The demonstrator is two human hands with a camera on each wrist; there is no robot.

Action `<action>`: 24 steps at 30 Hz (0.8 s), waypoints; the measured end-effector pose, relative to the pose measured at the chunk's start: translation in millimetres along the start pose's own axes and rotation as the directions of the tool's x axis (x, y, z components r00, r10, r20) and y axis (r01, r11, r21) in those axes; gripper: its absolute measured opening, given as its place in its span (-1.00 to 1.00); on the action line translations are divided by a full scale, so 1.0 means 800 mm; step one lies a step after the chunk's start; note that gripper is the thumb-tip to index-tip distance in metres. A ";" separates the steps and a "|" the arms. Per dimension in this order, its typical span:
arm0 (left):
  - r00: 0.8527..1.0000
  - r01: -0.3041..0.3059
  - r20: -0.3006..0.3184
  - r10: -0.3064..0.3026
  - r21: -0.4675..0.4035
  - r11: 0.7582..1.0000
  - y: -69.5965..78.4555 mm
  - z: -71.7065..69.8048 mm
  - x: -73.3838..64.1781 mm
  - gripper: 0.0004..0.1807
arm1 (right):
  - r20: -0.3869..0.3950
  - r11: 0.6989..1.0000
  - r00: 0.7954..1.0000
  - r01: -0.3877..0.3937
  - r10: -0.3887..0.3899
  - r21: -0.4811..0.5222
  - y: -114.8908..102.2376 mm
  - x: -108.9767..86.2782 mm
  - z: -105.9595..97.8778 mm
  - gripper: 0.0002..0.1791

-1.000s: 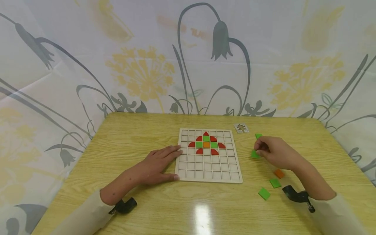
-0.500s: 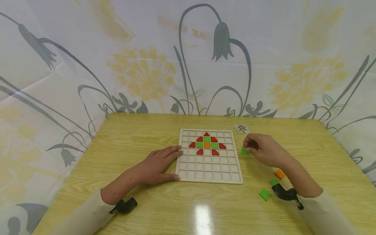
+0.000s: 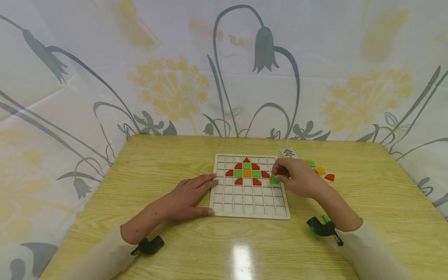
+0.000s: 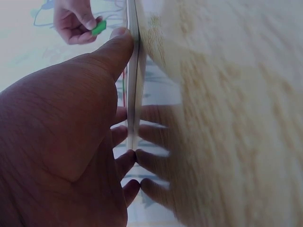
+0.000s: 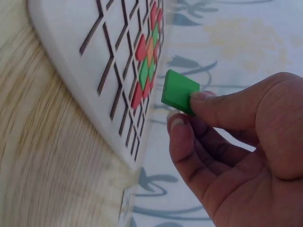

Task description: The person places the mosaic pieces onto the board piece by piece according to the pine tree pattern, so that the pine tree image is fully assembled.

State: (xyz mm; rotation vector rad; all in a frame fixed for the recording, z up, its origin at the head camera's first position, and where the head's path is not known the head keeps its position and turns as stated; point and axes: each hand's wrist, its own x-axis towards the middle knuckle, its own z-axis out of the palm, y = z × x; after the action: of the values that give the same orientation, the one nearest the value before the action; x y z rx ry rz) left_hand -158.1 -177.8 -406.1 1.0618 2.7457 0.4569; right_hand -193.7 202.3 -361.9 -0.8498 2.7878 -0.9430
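Observation:
A pale grid board (image 3: 238, 198) lies on the table, with red, green and orange pieces set in its upper cells. My right hand (image 3: 297, 177) pinches a green square tile (image 5: 180, 90) between thumb and fingers. In the head view that tile hangs over the board's right edge; the right wrist view shows it lifted clear of the grid. My left hand (image 3: 189, 196) rests at the board's left edge with fingers spread, thumb and fingertips touching the rim, as the left wrist view (image 4: 71, 123) also shows.
A small patterned card (image 3: 288, 153) lies behind the board's right corner. Right of it are a green tile (image 3: 310, 163), an orange tile (image 3: 320, 170) and a red quarter-round piece (image 3: 329, 177). More green tiles (image 3: 314, 233) lie partly behind my right wrist's camera.
My right hand has carried the green tile left from the table's right side to over the board's edge, uncovering loose pieces behind it. My left hand has stayed in place.

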 end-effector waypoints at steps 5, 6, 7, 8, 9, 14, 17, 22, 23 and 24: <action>1.000 -0.002 -0.003 0.002 -0.001 1.000 -0.001 0.001 -0.001 -0.03 | 0.019 1.000 1.000 -0.001 0.000 0.022 -0.007 0.016 0.016 -0.89; 1.000 -0.002 -0.003 0.002 -0.001 1.000 -0.001 0.001 -0.001 -0.03 | 0.023 1.000 1.000 -0.001 0.000 0.025 -0.008 0.019 0.019 -0.89; 1.000 -0.004 -0.004 0.004 0.000 1.000 -0.001 0.001 -0.001 -0.03 | 0.024 1.000 1.000 0.000 -0.001 0.023 -0.009 0.022 0.022 -0.89; 1.000 -0.004 -0.002 0.004 0.002 1.000 -0.001 0.002 0.000 -0.03 | 0.025 1.000 1.000 0.000 -0.001 0.022 -0.009 0.025 0.025 -0.89; 1.000 -0.005 -0.002 0.005 0.003 1.000 -0.002 0.002 0.000 -0.03 | 0.025 1.000 1.000 -0.001 0.001 0.021 -0.009 0.027 0.028 -0.91; 1.000 -0.001 0.004 0.001 0.006 1.000 -0.002 0.002 0.001 -0.03 | 0.021 1.000 1.000 0.007 -0.008 0.024 -0.012 0.037 0.038 -0.92; 1.000 0.002 0.006 -0.002 0.006 1.000 -0.001 0.002 0.000 -0.04 | 0.016 0.999 1.000 0.011 -0.011 0.036 -0.015 0.044 0.044 -0.88; 1.000 0.003 0.006 -0.003 0.010 1.000 -0.002 0.002 0.000 -0.04 | 0.031 0.998 0.999 -0.010 0.008 0.062 -0.021 0.056 0.052 -0.88; 1.000 0.001 0.005 -0.001 0.010 1.000 -0.002 0.002 0.000 -0.04 | 0.036 0.998 0.999 -0.011 0.009 0.063 -0.022 0.058 0.053 -0.88; 1.000 -0.001 0.003 0.001 0.010 1.000 -0.002 0.002 0.000 -0.04 | 0.040 0.998 0.999 -0.010 0.008 0.063 -0.022 0.060 0.055 -0.88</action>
State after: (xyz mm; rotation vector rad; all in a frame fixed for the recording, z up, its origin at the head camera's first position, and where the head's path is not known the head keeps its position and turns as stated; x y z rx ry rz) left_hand -158.6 -178.3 -408.4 1.0653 2.7476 0.4414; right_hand -214.7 141.9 -382.2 -0.8370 2.7108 -0.9951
